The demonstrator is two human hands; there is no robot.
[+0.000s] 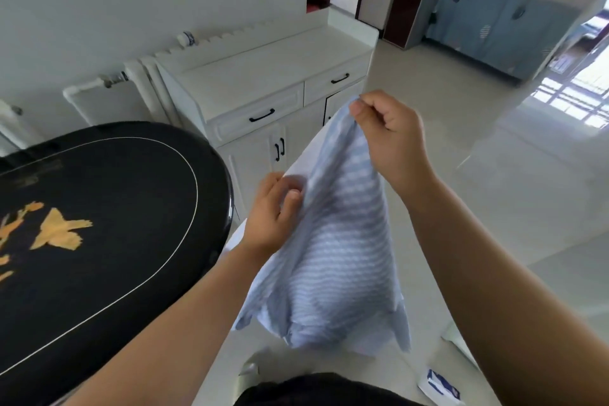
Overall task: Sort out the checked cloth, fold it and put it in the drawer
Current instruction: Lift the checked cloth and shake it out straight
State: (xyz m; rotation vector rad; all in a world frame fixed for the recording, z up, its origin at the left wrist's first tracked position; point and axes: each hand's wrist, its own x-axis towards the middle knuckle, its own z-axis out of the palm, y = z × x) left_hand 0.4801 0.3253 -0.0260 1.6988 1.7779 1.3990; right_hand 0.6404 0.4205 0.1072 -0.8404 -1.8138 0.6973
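The checked cloth [333, 234] hangs lengthwise between the hands: right hand [392, 132] pinches its top corner, left hand [273, 208] pinches an edge lower down. The closed drawer [257, 117] lies beyond both.

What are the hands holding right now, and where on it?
Both hold the checked cloth: right hand pinches its top corner, left hand grips its left edge lower down.

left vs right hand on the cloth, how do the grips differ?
The right hand pinches the top corner of the checked cloth, held high; the left hand grips an edge lower down, nearer the black table. Right knuckles face the camera; left fingers curl into the fabric. Both hold it in mid-air.
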